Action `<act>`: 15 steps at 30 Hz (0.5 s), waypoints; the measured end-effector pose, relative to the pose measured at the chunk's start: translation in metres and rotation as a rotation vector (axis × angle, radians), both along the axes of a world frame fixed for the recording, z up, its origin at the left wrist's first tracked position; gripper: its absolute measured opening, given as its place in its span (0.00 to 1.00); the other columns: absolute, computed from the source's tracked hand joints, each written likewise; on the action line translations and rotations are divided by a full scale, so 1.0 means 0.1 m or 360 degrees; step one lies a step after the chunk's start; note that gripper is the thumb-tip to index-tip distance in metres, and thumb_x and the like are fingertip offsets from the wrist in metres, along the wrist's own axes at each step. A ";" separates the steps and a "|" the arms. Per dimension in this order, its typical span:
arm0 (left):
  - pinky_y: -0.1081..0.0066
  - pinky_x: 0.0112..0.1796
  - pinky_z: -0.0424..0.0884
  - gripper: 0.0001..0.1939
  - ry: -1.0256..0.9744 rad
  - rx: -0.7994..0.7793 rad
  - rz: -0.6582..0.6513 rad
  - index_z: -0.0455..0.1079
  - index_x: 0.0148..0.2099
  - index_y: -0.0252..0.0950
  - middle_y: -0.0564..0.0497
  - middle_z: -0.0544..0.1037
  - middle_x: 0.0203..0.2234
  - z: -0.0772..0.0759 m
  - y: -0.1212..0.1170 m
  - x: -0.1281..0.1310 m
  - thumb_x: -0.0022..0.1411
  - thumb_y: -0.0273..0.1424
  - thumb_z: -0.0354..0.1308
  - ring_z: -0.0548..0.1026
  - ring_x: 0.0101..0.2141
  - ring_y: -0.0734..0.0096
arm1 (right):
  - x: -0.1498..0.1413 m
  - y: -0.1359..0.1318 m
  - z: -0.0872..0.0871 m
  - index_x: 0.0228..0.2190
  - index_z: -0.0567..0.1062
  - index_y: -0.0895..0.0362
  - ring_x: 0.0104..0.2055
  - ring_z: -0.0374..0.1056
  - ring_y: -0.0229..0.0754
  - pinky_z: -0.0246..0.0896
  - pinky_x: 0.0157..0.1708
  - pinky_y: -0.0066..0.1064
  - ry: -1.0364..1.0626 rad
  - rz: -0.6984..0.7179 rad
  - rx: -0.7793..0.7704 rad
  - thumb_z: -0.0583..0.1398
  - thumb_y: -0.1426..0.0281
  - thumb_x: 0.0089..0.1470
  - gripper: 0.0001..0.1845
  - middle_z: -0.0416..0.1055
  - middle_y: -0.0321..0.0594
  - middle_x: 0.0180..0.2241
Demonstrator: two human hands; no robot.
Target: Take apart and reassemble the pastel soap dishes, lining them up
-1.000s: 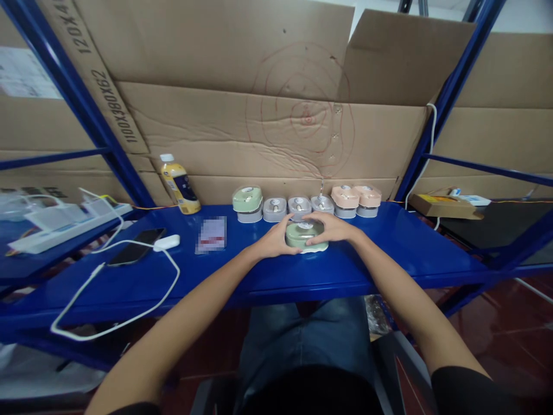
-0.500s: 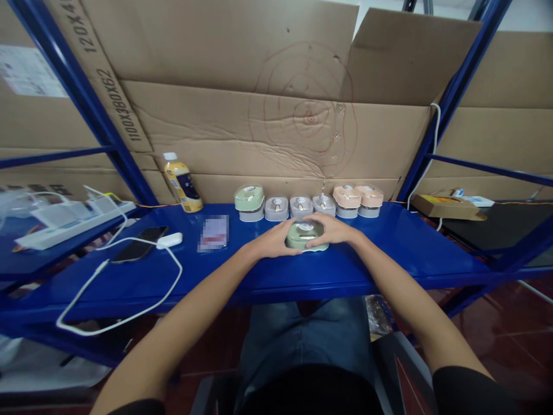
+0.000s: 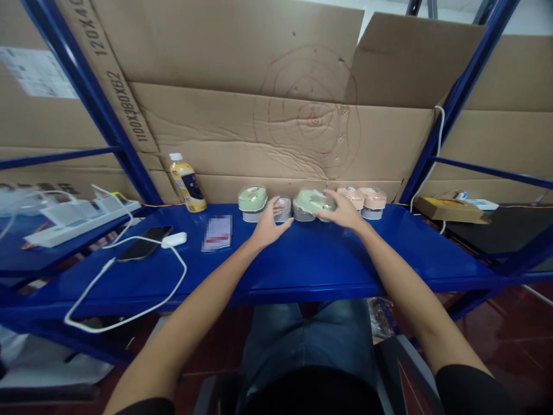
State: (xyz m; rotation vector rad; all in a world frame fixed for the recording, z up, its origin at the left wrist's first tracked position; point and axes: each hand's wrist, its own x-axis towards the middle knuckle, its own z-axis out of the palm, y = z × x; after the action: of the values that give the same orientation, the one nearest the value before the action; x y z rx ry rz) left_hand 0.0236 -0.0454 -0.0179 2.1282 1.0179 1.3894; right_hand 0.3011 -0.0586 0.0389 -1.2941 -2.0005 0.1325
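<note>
My right hand [image 3: 342, 211] grips a green lidded box [image 3: 314, 201], smeared a little by motion, over the row of grey boxes at the back of the table. Beneath it shows one grey box [image 3: 303, 215]; how far the two touch I cannot tell. My left hand [image 3: 268, 226] holds nothing, its fingers apart, in front of another grey box [image 3: 283, 210]. Left of that, a second green box [image 3: 253, 199] sits on a grey one. Two peach-coloured boxes [image 3: 374, 197] stand at the right end of the row, partly behind my right hand.
On the blue table [image 3: 298, 262] lie a phone [image 3: 144, 244], a white cable [image 3: 175, 282] and a blurred-out flat item [image 3: 217, 233]. A yellow bottle [image 3: 188, 183] stands at the back left. Cardboard [image 3: 216, 115] walls off the rear, between blue posts.
The green box has gone from the table's middle up and back to the row, in my right hand. My left hand has let go of it and moved left.
</note>
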 end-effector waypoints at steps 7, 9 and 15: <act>0.44 0.70 0.51 0.38 0.0816 0.0278 0.0320 0.57 0.70 0.32 0.32 0.59 0.71 -0.01 0.09 -0.07 0.61 0.35 0.62 0.55 0.72 0.39 | -0.32 0.56 0.03 0.58 0.69 0.66 0.60 0.63 0.76 0.57 0.58 0.63 -0.0278 -0.0829 0.0142 0.68 0.47 0.53 0.44 0.66 0.75 0.58; 0.41 0.69 0.49 0.40 0.0935 0.0213 0.0318 0.56 0.71 0.31 0.31 0.59 0.72 -0.05 0.14 -0.07 0.61 0.36 0.63 0.52 0.72 0.35 | -0.40 0.70 -0.06 0.57 0.70 0.66 0.60 0.62 0.76 0.56 0.57 0.64 -0.0249 -0.0883 0.0170 0.69 0.49 0.52 0.42 0.66 0.76 0.57; 0.42 0.65 0.55 0.33 0.1008 0.0201 0.0389 0.62 0.66 0.32 0.30 0.67 0.65 0.00 0.04 0.01 0.62 0.39 0.63 0.60 0.67 0.34 | -0.39 0.83 -0.20 0.55 0.72 0.65 0.64 0.55 0.79 0.47 0.60 0.73 -0.0045 -0.0805 0.0299 0.65 0.46 0.54 0.41 0.66 0.73 0.57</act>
State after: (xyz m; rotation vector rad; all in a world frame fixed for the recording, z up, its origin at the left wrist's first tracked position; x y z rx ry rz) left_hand 0.0242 -0.0413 -0.0180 2.6918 1.4921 0.8912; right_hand 0.2622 0.0240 0.0192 -1.6338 -1.6030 -0.3075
